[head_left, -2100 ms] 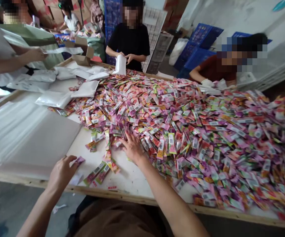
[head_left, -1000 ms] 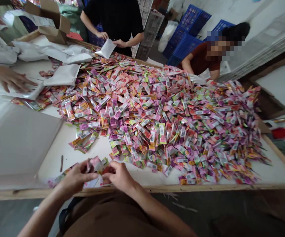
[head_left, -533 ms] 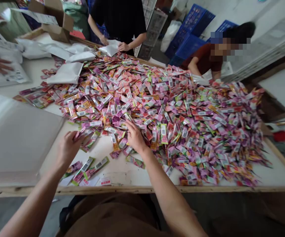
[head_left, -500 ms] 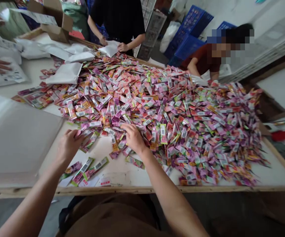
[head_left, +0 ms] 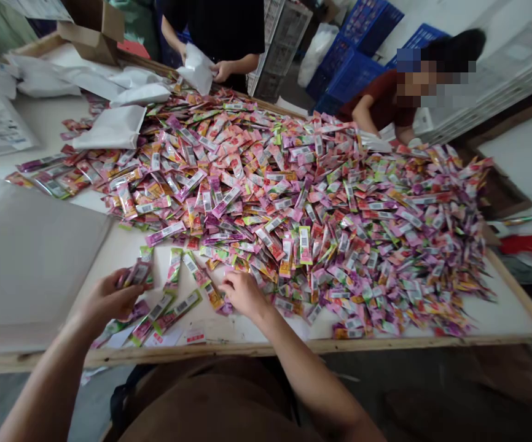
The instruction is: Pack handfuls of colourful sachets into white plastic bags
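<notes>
My left hand point(head_left: 104, 302) is closed around a few small stick sachets point(head_left: 136, 274), held just above the table by the plastic sheet. My right hand point(head_left: 246, 296) rests at the near edge of a wide heap of stick sachets point(head_left: 266, 184) in pink, purple, orange and green. Its fingers are curled together beside an orange sachet point(head_left: 212, 296); what they pinch, if anything, is hidden. Between my hands lie loose sachets point(head_left: 172, 269), and nearer me a green-ended sachet point(head_left: 180, 307) lies beside another one.
Clear plastic sheeting point(head_left: 31, 258) covers the table's left side. White mailer bags point(head_left: 112, 127) lie at the back left near a cardboard box point(head_left: 91, 34). Across the table one person holds a white bag point(head_left: 196, 69); another person point(head_left: 381, 101) leans in at right. Blue crates point(head_left: 353, 73) stand behind.
My left hand has drawn back from the heap toward me, carrying sachets. My right hand has moved down and nearer me. The person opposite has tilted the white bag upright.
</notes>
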`<state>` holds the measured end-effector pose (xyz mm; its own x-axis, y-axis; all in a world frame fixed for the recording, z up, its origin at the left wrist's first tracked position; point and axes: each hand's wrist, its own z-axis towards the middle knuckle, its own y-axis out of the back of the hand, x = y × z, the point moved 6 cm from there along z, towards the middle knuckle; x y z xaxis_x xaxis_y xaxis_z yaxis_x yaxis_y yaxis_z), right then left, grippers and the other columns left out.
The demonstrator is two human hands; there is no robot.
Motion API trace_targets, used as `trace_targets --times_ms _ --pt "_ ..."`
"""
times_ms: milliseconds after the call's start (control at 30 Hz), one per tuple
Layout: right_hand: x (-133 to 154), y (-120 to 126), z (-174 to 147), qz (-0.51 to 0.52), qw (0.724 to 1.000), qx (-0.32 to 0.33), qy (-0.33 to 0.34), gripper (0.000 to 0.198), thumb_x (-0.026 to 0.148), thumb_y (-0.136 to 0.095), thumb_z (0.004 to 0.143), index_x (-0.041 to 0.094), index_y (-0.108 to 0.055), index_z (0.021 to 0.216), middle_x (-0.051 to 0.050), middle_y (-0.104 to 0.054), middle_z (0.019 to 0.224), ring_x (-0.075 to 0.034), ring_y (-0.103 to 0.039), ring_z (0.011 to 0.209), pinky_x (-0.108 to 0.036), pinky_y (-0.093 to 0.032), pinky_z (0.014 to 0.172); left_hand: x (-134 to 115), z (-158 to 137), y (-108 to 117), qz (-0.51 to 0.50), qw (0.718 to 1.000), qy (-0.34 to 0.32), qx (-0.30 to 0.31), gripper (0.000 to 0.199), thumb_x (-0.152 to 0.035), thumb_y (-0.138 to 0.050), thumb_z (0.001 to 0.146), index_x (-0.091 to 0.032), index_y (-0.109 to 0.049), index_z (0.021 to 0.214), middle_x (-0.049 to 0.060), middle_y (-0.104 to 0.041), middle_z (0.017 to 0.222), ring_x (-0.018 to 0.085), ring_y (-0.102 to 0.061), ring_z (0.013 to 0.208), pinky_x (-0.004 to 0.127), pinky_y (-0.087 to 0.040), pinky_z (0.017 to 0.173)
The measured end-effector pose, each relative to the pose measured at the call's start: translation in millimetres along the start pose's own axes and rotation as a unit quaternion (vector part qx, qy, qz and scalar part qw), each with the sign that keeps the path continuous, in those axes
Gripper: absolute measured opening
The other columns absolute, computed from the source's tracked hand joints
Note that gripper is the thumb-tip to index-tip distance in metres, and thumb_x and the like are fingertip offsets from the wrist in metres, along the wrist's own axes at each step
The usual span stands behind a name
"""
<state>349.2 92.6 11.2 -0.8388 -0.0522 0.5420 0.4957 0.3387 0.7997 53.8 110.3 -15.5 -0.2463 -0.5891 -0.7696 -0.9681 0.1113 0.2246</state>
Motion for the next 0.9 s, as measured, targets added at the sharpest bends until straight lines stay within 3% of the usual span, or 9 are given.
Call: trace_targets --times_ms 100,233,300,400,533,633,767,900 --pt "2 -9 14 -0.007 0.998 -0.037 -0.047 0.011 0.027 -0.077 0.077 0.019 -0.07 0.08 -0.006 -0.073 0.088 -0.019 -0.066 0.08 -0.026 -0.044 0.072 9 -20 -23 -0.158 0.984 0.08 0.027 0.05 -0.037 -0.085 0.052 -0.02 -0.058 0.09 0.0 -0.065 0.065 0.013 -0.056 0.045 0.02 -0.038 0.038" --pt "-20 1 10 0.02 0.995 -0.057 -0.085 0.011 0.02 -0.072 0.076 0.02 -0.064 0.068 0.0 -0.07 0.075 -0.015 -0.062 0.07 -0.023 -0.041 0.065 -4 -30 -96 -0.157 0.977 0.071 0.128 0.042 -0.042 -0.085 0.058 -0.02 -0.056 0.079 -0.008 -0.047 0.043 0.007 -0.034 0.032 0.017 -0.023 0.03" --pt "-40 16 -4 0.022 0.99 -0.075 -0.118 0.011 0.019 -0.067 0.078 0.02 -0.063 0.068 0.002 -0.065 0.066 -0.014 -0.059 0.062 -0.022 -0.038 0.059 -14 -27 -131 -0.164 0.972 0.061 0.156 0.041 -0.042 -0.085 0.059 -0.019 -0.058 0.079 -0.005 -0.052 0.046 0.009 -0.042 0.035 0.018 -0.025 0.03" --pt "-59 24 -28 0.045 0.981 -0.1 -0.161 0.004 0.016 -0.062 0.079 0.019 -0.062 0.076 0.004 -0.062 0.062 -0.013 -0.056 0.055 -0.022 -0.037 0.054 -25 -21 -163 -0.182 0.964 0.051 0.189 0.04 -0.04 -0.084 0.056 -0.018 -0.058 0.077 0.004 -0.066 0.063 0.015 -0.059 0.05 0.022 -0.041 0.039" --pt "-51 -1 -40 0.104 0.961 -0.139 -0.216 0.018 0.025 -0.07 0.075 0.019 -0.064 0.09 0.001 -0.066 0.069 -0.015 -0.06 0.06 -0.022 -0.039 0.056 -19 -20 -168 -0.16 0.963 0.052 0.212 0.042 -0.044 -0.08 0.056 -0.018 -0.061 0.082 0.006 -0.068 0.069 0.019 -0.063 0.054 0.032 -0.051 0.05" --pt "-41 -12 -42 0.074 0.961 -0.143 -0.226 0.011 0.028 -0.071 0.073 0.02 -0.065 0.075 0.001 -0.064 0.064 -0.015 -0.057 0.06 -0.023 -0.035 0.056 -6 -18 -156 -0.119 0.98 0.035 0.155 0.036 -0.047 -0.071 0.061 -0.02 -0.056 0.08 0.001 -0.064 0.062 0.018 -0.061 0.052 0.032 -0.05 0.052" --pt "-61 1 -66 0.115 0.963 -0.104 -0.221 0.02 0.024 -0.064 0.073 0.019 -0.055 0.056 0.006 -0.046 0.049 -0.011 -0.044 0.051 -0.023 -0.025 0.05 -6 -12 -155 -0.003 0.997 -0.016 0.069 0.024 -0.041 -0.068 0.064 -0.022 -0.057 0.075 -0.005 -0.05 0.048 0.015 -0.048 0.043 0.027 -0.036 0.046" --pt "-79 20 -88 0.115 0.952 -0.143 -0.244 0.023 0.03 -0.065 0.075 0.018 -0.055 0.058 0.005 -0.045 0.051 -0.011 -0.041 0.052 -0.023 -0.024 0.051 -29 -5 -170 0.128 0.988 -0.086 0.007 0.014 -0.03 -0.07 0.065 -0.022 -0.059 0.07 -0.004 -0.047 0.049 0.015 -0.047 0.047 0.027 -0.029 0.051"
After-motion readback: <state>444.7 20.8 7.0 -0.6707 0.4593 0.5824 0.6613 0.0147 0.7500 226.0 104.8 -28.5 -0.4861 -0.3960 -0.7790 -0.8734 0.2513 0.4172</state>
